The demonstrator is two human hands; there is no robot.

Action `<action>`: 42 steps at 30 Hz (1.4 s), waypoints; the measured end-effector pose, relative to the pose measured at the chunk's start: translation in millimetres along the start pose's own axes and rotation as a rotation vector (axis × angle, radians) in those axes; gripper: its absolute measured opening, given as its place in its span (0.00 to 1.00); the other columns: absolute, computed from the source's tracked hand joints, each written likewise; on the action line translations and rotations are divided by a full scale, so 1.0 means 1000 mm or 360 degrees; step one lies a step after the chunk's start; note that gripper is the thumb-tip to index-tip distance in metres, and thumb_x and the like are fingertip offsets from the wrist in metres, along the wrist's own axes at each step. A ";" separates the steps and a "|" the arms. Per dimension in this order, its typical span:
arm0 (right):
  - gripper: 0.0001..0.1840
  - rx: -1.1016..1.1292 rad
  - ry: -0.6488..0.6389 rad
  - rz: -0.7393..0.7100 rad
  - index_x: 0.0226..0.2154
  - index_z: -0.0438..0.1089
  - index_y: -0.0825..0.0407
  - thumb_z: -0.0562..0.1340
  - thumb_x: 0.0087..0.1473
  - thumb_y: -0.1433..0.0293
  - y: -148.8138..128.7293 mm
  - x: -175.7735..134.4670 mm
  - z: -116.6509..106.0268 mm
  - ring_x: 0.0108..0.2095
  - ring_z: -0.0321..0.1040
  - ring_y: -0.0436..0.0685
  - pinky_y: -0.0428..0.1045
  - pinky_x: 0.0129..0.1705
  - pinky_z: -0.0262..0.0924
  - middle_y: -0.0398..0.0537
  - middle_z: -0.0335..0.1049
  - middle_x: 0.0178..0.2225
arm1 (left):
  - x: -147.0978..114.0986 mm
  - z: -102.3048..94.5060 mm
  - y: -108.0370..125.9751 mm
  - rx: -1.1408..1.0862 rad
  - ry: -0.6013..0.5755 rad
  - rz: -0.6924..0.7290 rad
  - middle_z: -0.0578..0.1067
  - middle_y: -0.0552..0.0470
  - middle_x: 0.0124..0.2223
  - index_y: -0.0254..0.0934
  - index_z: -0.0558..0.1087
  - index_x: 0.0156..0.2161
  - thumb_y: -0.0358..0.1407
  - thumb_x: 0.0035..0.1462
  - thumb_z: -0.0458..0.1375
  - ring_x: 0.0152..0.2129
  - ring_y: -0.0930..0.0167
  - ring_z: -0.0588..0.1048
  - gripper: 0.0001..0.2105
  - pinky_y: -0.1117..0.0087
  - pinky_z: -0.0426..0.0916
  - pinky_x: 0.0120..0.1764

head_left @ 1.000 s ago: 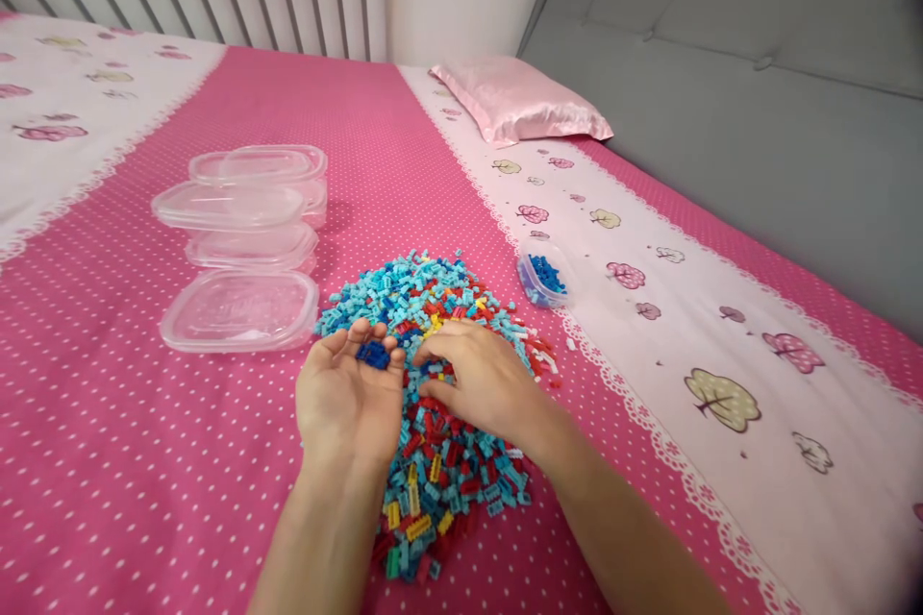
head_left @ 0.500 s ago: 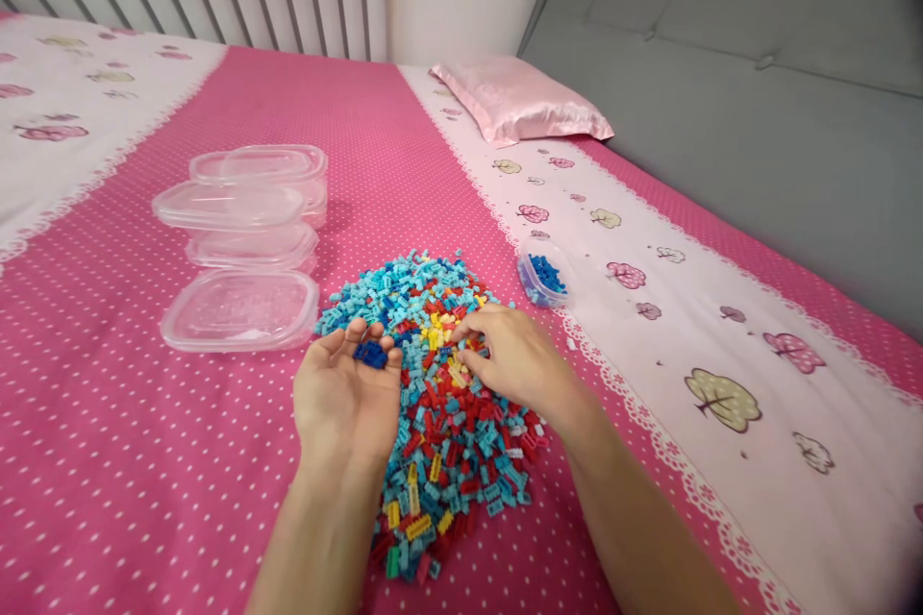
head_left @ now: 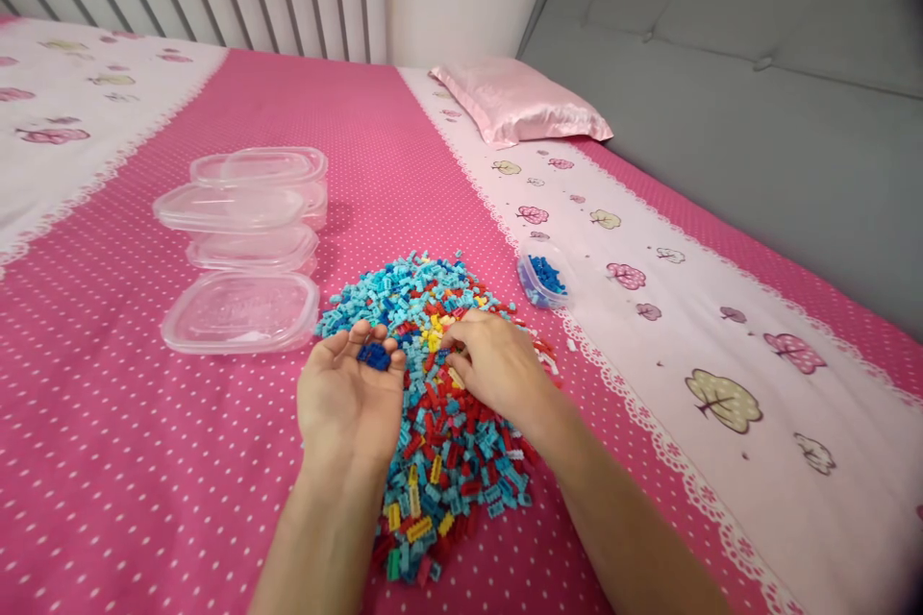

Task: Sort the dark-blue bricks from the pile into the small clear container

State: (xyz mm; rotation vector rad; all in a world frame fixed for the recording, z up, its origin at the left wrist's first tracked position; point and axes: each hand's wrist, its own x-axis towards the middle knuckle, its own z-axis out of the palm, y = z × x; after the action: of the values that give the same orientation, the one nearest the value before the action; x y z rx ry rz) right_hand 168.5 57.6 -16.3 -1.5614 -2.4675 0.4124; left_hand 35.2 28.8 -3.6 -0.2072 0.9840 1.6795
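A heap of small toy building bricks [head_left: 461, 442] in light blue, red, yellow and dark blue lies on the pink dotted bedspread. My left hand [head_left: 353, 394] is palm up at the heap's left side, fingers curled around several dark blue bricks [head_left: 374, 356]. Over the middle of the heap, my right hand [head_left: 497, 360] reaches down with thumb and fingers bent close together at the bricks. Its fingertips touch the heap near some yellow bricks [head_left: 433, 334]; whether a brick is between them is hidden. Right of the heap, a small clear tub [head_left: 530, 288] contains blue bricks.
Several clear plastic boxes with lids [head_left: 241, 312] stand in a row on the left. A pink satin pillow [head_left: 523, 104] lies at the back, beside the grey padded headboard [head_left: 721, 125]. One pale brick [head_left: 571, 345] sits apart near the tub.
My right hand has shifted slightly left over the heap, its fingers drawing closer together. My left hand has barely moved, still with the dark blue bricks.
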 end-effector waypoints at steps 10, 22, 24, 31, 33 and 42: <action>0.08 0.0324 0.0951 -0.0032 0.35 0.72 0.48 0.60 0.51 0.70 0.016 -0.016 -0.043 0.27 0.64 0.49 0.47 0.31 0.60 0.43 0.70 0.30 | -0.003 0.002 -0.003 0.0036 -0.0033 -0.0139 0.66 0.49 0.28 0.33 0.63 0.26 0.29 0.51 0.45 0.23 0.74 0.65 0.07 0.75 0.64 0.24; 0.07 0.0420 0.1192 -0.0156 0.35 0.71 0.48 0.60 0.52 0.71 -0.011 -0.044 -0.069 0.27 0.65 0.50 0.47 0.30 0.62 0.43 0.69 0.30 | -0.011 0.008 -0.015 0.0063 -0.0167 -0.0235 0.68 0.46 0.33 0.32 0.64 0.30 0.29 0.54 0.44 0.28 0.72 0.69 0.07 0.73 0.68 0.27; 0.07 0.0498 0.0946 -0.0269 0.34 0.72 0.48 0.60 0.51 0.72 -0.017 -0.040 -0.062 0.30 0.66 0.50 0.47 0.33 0.63 0.44 0.70 0.32 | -0.013 0.008 -0.017 0.0087 -0.0229 -0.0301 0.69 0.46 0.34 0.33 0.65 0.31 0.29 0.54 0.44 0.29 0.72 0.70 0.07 0.71 0.69 0.28; 0.13 0.0810 0.0805 -0.0141 0.42 0.69 0.49 0.57 0.52 0.74 -0.023 -0.026 -0.036 0.45 0.63 0.54 0.53 0.48 0.59 0.47 0.68 0.43 | -0.016 0.011 -0.011 0.0074 -0.0274 -0.0390 0.69 0.45 0.35 0.33 0.64 0.31 0.29 0.55 0.44 0.31 0.71 0.70 0.07 0.69 0.70 0.31; 0.16 0.1133 0.0789 -0.0015 0.46 0.65 0.48 0.58 0.53 0.70 -0.027 -0.022 -0.025 0.50 0.59 0.56 0.55 0.53 0.55 0.48 0.65 0.48 | -0.017 0.012 -0.010 0.0071 -0.0248 -0.0240 0.68 0.47 0.35 0.33 0.64 0.30 0.29 0.55 0.44 0.30 0.72 0.70 0.07 0.69 0.69 0.33; 0.16 0.3387 0.0083 0.0769 0.40 0.66 0.51 0.52 0.57 0.58 -0.055 -0.011 0.008 0.45 0.66 0.53 0.52 0.49 0.61 0.47 0.69 0.41 | -0.025 0.000 -0.033 0.0780 -0.0610 0.0774 0.70 0.50 0.43 0.38 0.68 0.41 0.44 0.58 0.46 0.43 0.69 0.68 0.15 0.64 0.61 0.49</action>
State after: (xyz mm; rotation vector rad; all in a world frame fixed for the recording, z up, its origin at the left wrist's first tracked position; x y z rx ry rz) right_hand 124.6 24.0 -5.4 -0.7923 -0.3840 1.9241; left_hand 73.5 11.7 -4.8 0.7030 1.1684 1.7499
